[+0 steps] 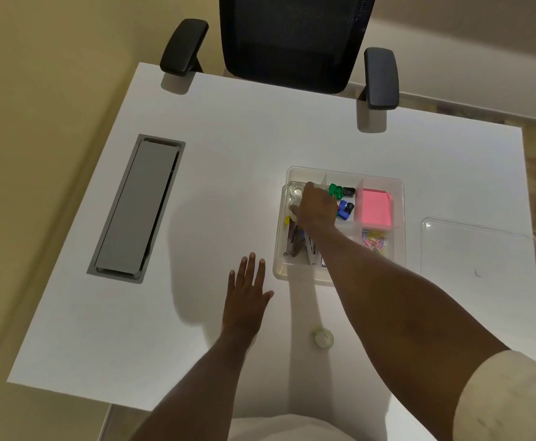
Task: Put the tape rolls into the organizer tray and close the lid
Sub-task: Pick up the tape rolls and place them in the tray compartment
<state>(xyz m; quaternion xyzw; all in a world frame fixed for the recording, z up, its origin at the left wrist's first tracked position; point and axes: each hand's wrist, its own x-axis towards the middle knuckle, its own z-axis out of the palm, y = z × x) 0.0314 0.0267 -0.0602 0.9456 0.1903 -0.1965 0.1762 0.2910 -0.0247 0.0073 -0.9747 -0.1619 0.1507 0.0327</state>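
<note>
The clear organizer tray [398, 186] stands open on the white table, right of centre. One clear tape roll [297, 190] lies in its far-left compartment. My right hand [317, 206] reaches into that compartment, fingers curled down around a second pale tape roll [292, 205], which is mostly hidden under the hand. A third tape roll [323, 337] lies on the table near the front edge, under my right forearm. My left hand [247, 291] rests flat on the table left of the tray, fingers apart and holding nothing. The clear lid [476, 249] lies flat to the tray's right.
The tray's other compartments hold green, black and blue clips [343, 198], pink sticky notes [374, 208], coloured paper clips [373, 242] and metal binder clips [295, 241]. A grey cable hatch [137, 208] is set into the table at left. A black office chair [292, 39] stands at the far edge.
</note>
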